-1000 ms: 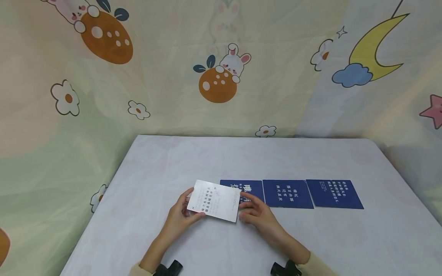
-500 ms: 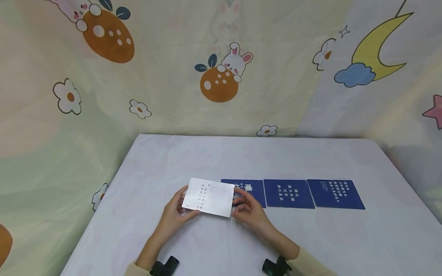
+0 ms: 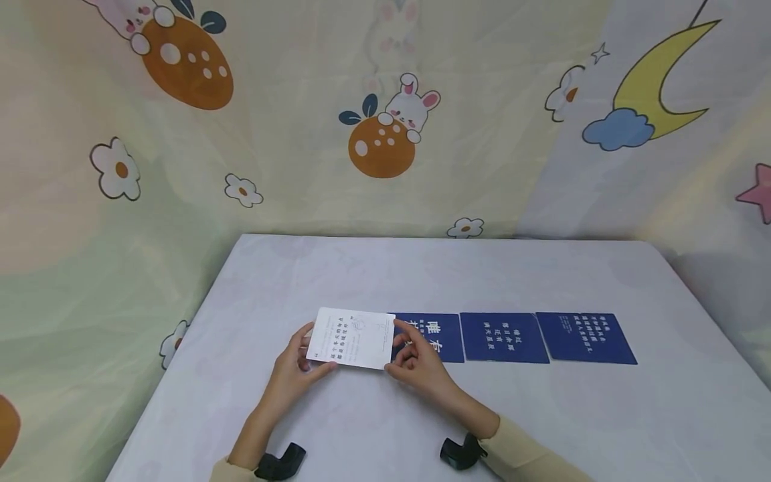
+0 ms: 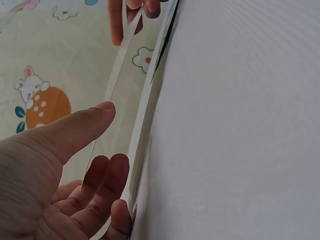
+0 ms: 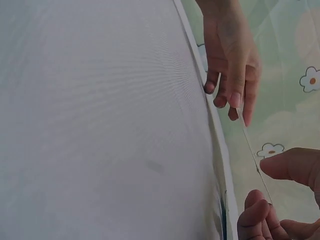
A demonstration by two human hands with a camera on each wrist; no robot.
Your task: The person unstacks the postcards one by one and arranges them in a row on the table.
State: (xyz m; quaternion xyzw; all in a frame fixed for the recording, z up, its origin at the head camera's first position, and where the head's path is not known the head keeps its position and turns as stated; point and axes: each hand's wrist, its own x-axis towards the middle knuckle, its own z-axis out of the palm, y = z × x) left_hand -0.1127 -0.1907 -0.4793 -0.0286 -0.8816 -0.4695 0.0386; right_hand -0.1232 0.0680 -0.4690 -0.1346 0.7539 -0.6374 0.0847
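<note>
A thin white card point(image 3: 351, 339) with dark printed characters is held up off the table, tilted so its printed side faces me in the head view. My left hand point(image 3: 288, 376) grips its left side, thumb at the near edge and fingers behind. At the right edge, my right hand point(image 3: 421, 372) holds it between thumb and fingers. Both wrist views show the card edge-on; the left one has the thumb point(image 4: 95, 122) against it. Just behind the card's right side lies a blue card point(image 3: 442, 328), partly hidden by it and the right hand.
Two more blue cards with white characters, a middle one point(image 3: 504, 338) and a right one point(image 3: 585, 339), continue the row on the white-covered table point(image 3: 373, 274). A patterned cloth backdrop point(image 3: 289, 120) stands behind the table and along its sides.
Both hands have moved left and slightly away from me with the white card, which has levelled out. More of the leftmost blue card shows now.
</note>
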